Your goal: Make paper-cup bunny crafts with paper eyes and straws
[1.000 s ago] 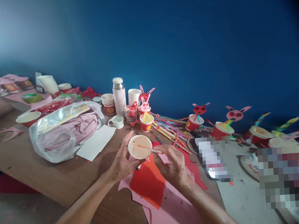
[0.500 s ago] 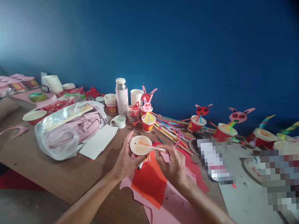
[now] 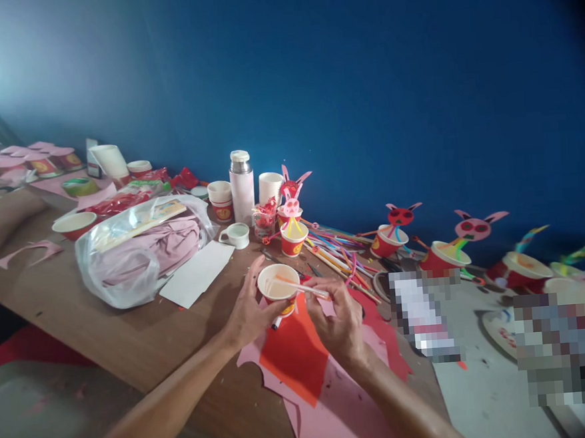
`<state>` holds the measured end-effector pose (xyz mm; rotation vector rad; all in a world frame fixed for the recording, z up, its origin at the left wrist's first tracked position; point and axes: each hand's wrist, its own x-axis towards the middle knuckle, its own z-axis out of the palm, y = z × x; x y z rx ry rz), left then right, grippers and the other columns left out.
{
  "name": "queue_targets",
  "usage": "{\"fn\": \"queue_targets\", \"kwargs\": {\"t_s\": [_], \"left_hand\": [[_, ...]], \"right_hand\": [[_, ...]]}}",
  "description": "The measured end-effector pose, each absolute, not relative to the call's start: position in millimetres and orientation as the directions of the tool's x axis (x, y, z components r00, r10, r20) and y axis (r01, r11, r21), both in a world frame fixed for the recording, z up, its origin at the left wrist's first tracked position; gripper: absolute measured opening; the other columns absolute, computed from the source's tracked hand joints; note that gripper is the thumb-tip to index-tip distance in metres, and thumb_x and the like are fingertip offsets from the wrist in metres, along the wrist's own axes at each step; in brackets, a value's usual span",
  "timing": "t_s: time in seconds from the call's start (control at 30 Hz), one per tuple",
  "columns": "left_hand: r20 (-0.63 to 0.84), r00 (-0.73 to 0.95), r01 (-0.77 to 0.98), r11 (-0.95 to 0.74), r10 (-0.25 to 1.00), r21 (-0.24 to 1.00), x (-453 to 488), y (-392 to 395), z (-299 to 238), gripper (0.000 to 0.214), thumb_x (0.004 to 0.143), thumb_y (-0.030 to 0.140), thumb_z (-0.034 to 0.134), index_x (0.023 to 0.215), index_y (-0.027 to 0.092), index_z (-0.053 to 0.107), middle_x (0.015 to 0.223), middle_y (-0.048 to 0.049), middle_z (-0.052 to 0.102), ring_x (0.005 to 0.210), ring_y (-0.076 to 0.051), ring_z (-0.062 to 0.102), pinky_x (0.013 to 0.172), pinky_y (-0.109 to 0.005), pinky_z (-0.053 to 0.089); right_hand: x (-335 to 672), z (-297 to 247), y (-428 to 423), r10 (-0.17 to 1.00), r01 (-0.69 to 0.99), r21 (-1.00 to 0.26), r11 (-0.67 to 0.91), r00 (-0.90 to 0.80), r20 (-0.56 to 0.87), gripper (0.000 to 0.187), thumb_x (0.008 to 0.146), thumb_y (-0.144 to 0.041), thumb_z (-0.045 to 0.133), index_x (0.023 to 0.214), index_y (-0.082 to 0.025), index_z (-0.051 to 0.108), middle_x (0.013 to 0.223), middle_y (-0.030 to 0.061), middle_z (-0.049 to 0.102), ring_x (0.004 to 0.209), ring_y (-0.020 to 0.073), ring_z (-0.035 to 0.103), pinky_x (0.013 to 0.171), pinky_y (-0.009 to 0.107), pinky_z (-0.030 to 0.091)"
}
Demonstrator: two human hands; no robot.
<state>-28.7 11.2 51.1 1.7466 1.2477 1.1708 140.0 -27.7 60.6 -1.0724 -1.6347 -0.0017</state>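
My left hand (image 3: 252, 315) holds a red-and-white paper cup (image 3: 282, 273), thumb along the near side and fingers round the far left side. The cup's mouth faces up and towards me. Between the thumb and fingers of my right hand (image 3: 337, 316) is a slim, pale, pen-like stick (image 3: 313, 291) with an orange end, which reaches over the cup's rim into its mouth. Whether its tip touches the cup wall I cannot tell. Beneath both hands lie an orange sheet (image 3: 295, 359) and pink sheets (image 3: 336, 409). A marker (image 3: 276, 323) is partly hidden below the cup.
Beyond the cup stand a pink flask (image 3: 243, 199), a white mug (image 3: 235, 236) and a paper-cup rabbit figure (image 3: 294, 239). Loose straws and sticks (image 3: 337, 249) lie behind my right hand. A plastic bag (image 3: 145, 256) and white card (image 3: 196, 276) are left. Another person's arm (image 3: 12, 215) rests far left.
The view has shifted slightly, so the scene sits a little further right. More of the cup's front shows below its rim. Both hands keep their holds.
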Motion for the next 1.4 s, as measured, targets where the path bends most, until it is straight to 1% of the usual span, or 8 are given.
{"fn": "queue_targets", "kwargs": {"t_s": [0.1,0.2,0.37,0.5,0.7,0.93,1.1,1.4], "left_hand": [[0.264,0.135,0.316,-0.294,0.955,0.902,-29,11,48,0.088,0.069,0.043,0.073,0.140,0.017,0.029,0.139,-0.0143,0.042,0.125,-0.027,0.046,0.103,-0.038,0.039],[0.280,0.164,0.322,-0.320,0.946,0.891,-29,11,46,0.088,0.070,0.043,0.072,0.141,0.018,0.027,0.137,-0.0134,0.045,0.127,-0.027,0.044,0.103,-0.038,0.039],[0.367,0.181,0.423,-0.409,0.913,0.809,-29,11,42,0.084,0.073,0.042,0.069,0.141,0.018,0.027,0.140,-0.0153,0.042,0.133,-0.030,0.035,0.106,-0.042,0.035],[0.459,0.233,0.502,-0.510,0.858,0.699,-29,10,37,0.081,0.077,0.039,0.066,0.143,0.021,0.023,0.141,-0.0160,0.040,0.131,-0.030,0.037,0.106,-0.046,0.035],[0.570,0.341,0.481,-0.660,0.748,0.578,-32,9,31,0.081,0.082,0.038,0.062,0.145,0.022,0.014,0.141,-0.0171,0.040,0.130,-0.030,0.039,0.104,-0.045,0.038],[0.589,0.364,0.468,-0.689,0.721,0.554,-31,8,31,0.084,0.082,0.037,0.063,0.147,0.022,0.011,0.141,-0.0180,0.039,0.131,-0.031,0.037,0.104,-0.046,0.038],[0.605,0.386,0.456,-0.714,0.696,0.531,-30,4,35,0.083,0.082,0.037,0.063,0.146,0.021,0.013,0.141,-0.0189,0.040,0.130,-0.032,0.039,0.103,-0.046,0.039],[0.552,0.403,0.490,-0.681,0.730,0.544,-30,2,37,0.083,0.080,0.039,0.063,0.146,0.018,0.016,0.141,-0.0200,0.040,0.130,-0.034,0.039,0.103,-0.048,0.039]], "right_hand": [[139,61,-28,0.628,0.642,-0.502,0.579,0.040,0.777,0.015,0.083,-0.013,0.056,0.094,-0.023,0.052,0.087,0.0017,0.065,0.081,0.0154,0.062,0.073,0.028,0.048],[138,61,-27,0.617,0.690,-0.452,0.566,0.008,0.787,0.013,0.083,-0.013,0.056,0.092,-0.022,0.052,0.085,0.0021,0.065,0.077,0.0158,0.062,0.071,0.028,0.046],[136,62,-27,0.637,0.761,-0.361,0.538,-0.087,0.766,0.007,0.084,-0.015,0.055,0.087,-0.020,0.053,0.079,0.0019,0.065,0.071,0.0164,0.060,0.069,0.029,0.044],[138,65,-27,0.684,0.776,-0.380,0.504,-0.090,0.724,0.005,0.085,-0.017,0.053,0.089,-0.020,0.054,0.075,0.0011,0.065,0.068,0.0164,0.060,0.069,0.028,0.042],[140,71,-27,0.737,0.779,-0.430,0.456,-0.060,0.674,0.005,0.086,-0.017,0.052,0.090,-0.020,0.055,0.074,0.0003,0.065,0.069,0.0160,0.060,0.068,0.026,0.041],[138,71,-28,0.734,0.784,-0.407,0.469,-0.089,0.674,0.003,0.089,-0.020,0.054,0.089,-0.020,0.056,0.074,-0.0014,0.067,0.068,0.0150,0.061,0.071,0.029,0.034],[138,71,-26,0.755,0.815,-0.383,0.436,-0.100,0.648,0.007,0.090,-0.022,0.052,0.086,-0.019,0.057,0.076,0.0007,0.068,0.072,0.0160,0.060,0.070,0.030,0.031],[136,71,-28,0.775,0.819,-0.372,0.438,-0.135,0.617,0.008,0.089,-0.021,0.051,0.087,-0.020,0.059,0.078,0.0013,0.069,0.075,0.0170,0.059,0.073,0.031,0.030]]}}
